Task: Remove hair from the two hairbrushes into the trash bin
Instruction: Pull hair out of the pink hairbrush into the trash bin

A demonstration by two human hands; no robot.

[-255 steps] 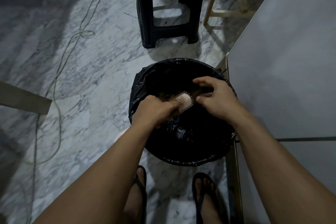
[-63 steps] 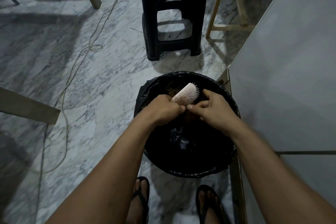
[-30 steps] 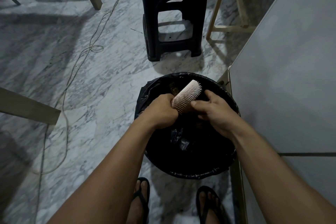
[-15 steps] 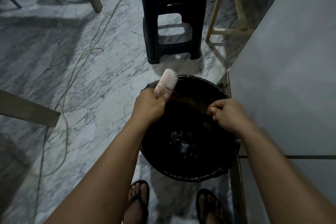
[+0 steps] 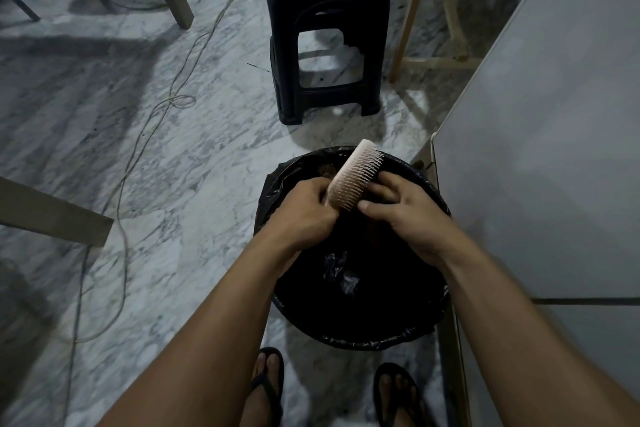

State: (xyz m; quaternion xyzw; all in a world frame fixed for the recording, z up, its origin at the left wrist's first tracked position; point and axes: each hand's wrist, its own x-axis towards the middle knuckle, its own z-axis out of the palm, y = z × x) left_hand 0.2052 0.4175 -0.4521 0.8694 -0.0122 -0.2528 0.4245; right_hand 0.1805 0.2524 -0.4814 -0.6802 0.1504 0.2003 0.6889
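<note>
While the brush is held over the bin: the step in hand looks like picking hair out of the bristles.

Brush: pale hairbrush [image 5: 354,180], tilted, head pointing up and away, bristles facing right, above the far part of the bin.

Bin: round bin [image 5: 363,336] with black liner, on the marble floor [image 5: 145,218], just beside a grey cabinet [image 5: 554,149]. A brownish clump shows inside near the far rim, probably hair.

Left hand: left hand [image 5: 304,211] wrapped around the brush's lower end, gripping it; wrist bent a little inward, forearm reaching in from lower left.

Right hand: right hand [image 5: 401,211] at the bristles, fingers loosely curled against them, thumb pointing toward the brush's base. Whether it pinches any hair cannot be told; the fingertips are partly hidden.

Doing it well: keep the brush over the bin's mouth so loose strands fall inside; hook hair at the bristle roots and pull outward along the bristles, not across; release low in the liner.

Second brush: not in view.

Other: black stool [image 5: 325,28] beyond the bin; cable [image 5: 145,135] on the floor.
</note>
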